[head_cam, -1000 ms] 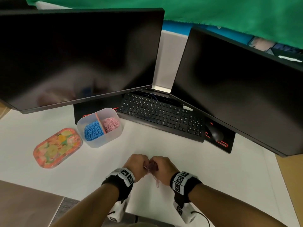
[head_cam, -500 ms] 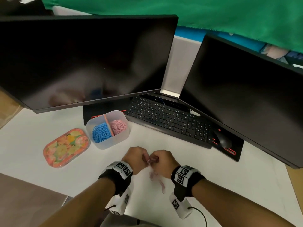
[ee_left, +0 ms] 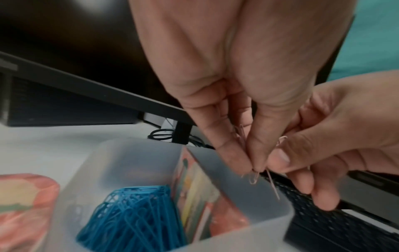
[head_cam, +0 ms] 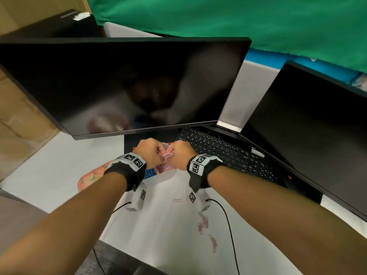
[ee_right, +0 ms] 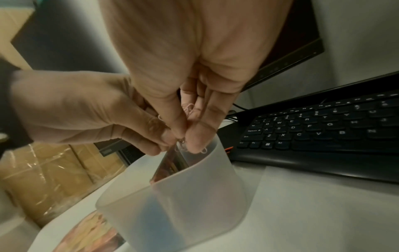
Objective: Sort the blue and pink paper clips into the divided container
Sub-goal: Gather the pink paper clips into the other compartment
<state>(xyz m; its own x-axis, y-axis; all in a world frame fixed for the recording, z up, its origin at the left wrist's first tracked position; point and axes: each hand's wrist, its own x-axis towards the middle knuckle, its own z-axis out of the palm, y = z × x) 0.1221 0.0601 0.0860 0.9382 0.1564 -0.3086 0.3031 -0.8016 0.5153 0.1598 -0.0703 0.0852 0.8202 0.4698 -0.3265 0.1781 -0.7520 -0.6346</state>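
Pink paper clips, a small tangle, are pinched between both hands directly above the divided container. Left hand: thumb and fingers curled, tips closed on the clips; in the left wrist view clip loops dangle below its fingertips. Right hand: fingers likewise curled, pinching the same bunch from the other side.

Change from half a second ago: both hands were lower and nearer the person, over bare tabletop, well short of the container. They have since moved forward and now hang over its pink side, beside the divider. The head camera has also tipped, so the container is mostly hidden behind the wrists.

Blue paper clips fill the left compartment; a pink heap lies in the right one.

Loose pink clips remain on the tabletop below the right wrist, one single clip apart from them.

Flowered lid lies left of the container; keyboard to the right.
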